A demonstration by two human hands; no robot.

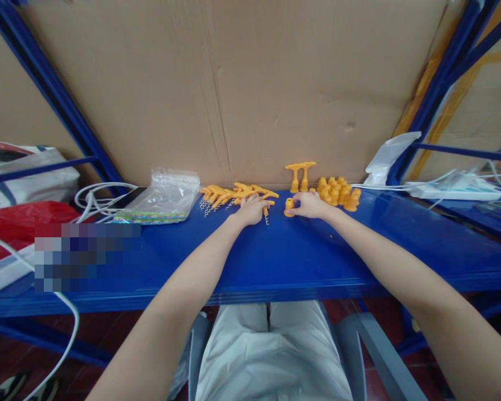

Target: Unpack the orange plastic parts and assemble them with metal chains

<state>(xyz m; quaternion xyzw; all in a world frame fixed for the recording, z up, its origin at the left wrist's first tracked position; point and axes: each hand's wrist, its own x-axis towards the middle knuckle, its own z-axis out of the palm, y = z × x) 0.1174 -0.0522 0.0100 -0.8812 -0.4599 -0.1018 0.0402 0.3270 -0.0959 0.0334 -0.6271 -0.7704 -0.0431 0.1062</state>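
My left hand point(253, 210) rests on the blue shelf top point(275, 256), fingers closed on an orange corkscrew piece point(266, 214) whose metal spiral sticks out to the right. It lies at the near edge of a pile of orange T-handle corkscrews point(229, 195). My right hand point(311, 204) pinches a small orange cap piece point(289, 206) standing on the shelf. Just behind it is a cluster of several orange caps point(338, 193). Two assembled orange T-shaped pieces point(300, 174) stand upright against the cardboard.
A clear plastic bag point(165, 196) lies at the left, beside white cables point(96, 200). A red bag point(20, 223) sits far left. A white power strip point(455, 190) with cords and a white bag point(390, 156) are at the right. Cardboard point(250, 83) backs the shelf.
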